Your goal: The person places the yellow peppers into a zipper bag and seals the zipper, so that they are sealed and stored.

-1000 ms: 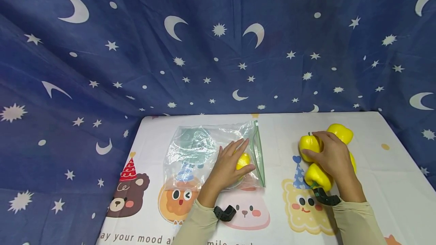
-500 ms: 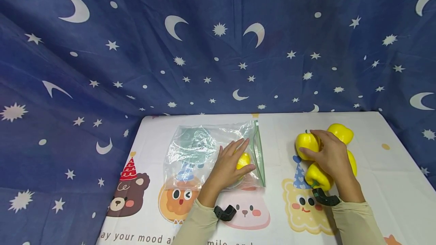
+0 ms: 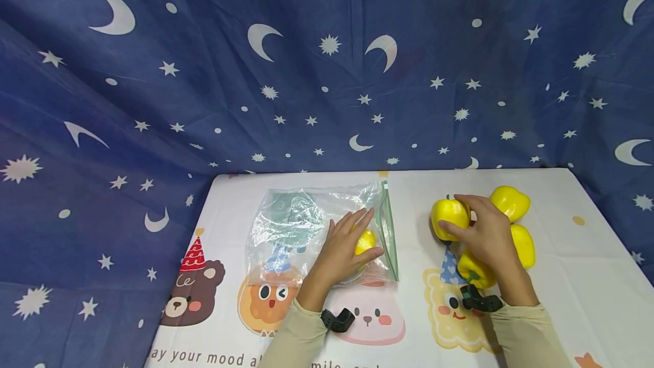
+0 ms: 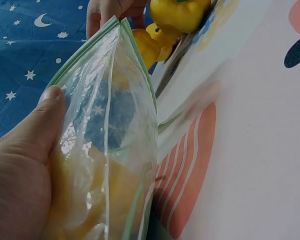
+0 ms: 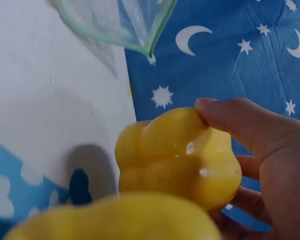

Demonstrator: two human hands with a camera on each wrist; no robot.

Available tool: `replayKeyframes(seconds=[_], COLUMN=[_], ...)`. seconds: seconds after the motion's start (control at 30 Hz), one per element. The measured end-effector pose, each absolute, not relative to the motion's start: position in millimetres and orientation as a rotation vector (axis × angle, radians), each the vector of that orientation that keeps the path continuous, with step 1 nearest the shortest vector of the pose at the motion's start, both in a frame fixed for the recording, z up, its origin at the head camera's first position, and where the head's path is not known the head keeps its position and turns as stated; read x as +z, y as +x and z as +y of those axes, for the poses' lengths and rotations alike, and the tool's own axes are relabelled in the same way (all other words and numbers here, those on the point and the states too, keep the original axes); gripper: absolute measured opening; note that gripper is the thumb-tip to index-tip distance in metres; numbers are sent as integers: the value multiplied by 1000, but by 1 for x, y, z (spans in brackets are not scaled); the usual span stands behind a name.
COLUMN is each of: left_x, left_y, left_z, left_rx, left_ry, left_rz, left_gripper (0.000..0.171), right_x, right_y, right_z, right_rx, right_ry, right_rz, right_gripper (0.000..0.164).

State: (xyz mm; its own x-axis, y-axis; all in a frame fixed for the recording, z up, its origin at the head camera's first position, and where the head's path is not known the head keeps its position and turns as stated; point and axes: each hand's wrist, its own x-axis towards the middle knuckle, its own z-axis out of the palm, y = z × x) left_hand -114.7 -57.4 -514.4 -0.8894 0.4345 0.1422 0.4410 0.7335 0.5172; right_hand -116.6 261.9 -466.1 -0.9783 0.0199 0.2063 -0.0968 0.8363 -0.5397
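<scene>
My right hand [image 3: 482,231] grips a glossy yellow bell pepper [image 3: 449,219] with a green stem, thumb on one side and fingers on the other. The right wrist view shows this pepper [image 5: 177,157] above its shadow on the cloth. My left hand [image 3: 344,246] rests with spread fingers on a clear zip bag [image 3: 291,214] lying flat, its green-edged mouth facing right. Inside the bag, under that hand, a yellow object [image 3: 365,242] shows, partly hidden. In the left wrist view, the thumb [image 4: 42,117] lies against the outside of the bag [image 4: 107,135].
More yellow bell peppers lie to the right: one at the back [image 3: 511,203], one behind the right wrist [image 3: 523,246] and one in front [image 3: 475,270]. A white cartoon-printed cloth [image 3: 587,277] covers the table. A blue moon-and-star curtain [image 3: 317,72] hangs behind and at the sides.
My right hand has moved left with the gripped yellow bell pepper, away from the other peppers. The left hand and the bag have stayed in place.
</scene>
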Motion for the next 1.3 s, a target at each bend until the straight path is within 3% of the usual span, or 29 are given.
replayKeyframes(seconds=[0.77, 1.13, 1.3], left_x=[-515, -514, -513], left_y=[-114, -114, -113], left_z=[-56, -57, -58], left_rx=[-876, -889, -887], left_ry=[-735, -733, -730], left_rz=[-2930, -2917, -2930], left_gripper=[86, 85, 85], right_x=[-476, -472, -474], right_y=[-120, -121, -121], right_z=[225, 211, 207], right_rx=[1062, 1202, 1254], right_ry=[117, -7, -37], right_rz=[-2787, -2850, -2842], right_gripper=[67, 74, 69])
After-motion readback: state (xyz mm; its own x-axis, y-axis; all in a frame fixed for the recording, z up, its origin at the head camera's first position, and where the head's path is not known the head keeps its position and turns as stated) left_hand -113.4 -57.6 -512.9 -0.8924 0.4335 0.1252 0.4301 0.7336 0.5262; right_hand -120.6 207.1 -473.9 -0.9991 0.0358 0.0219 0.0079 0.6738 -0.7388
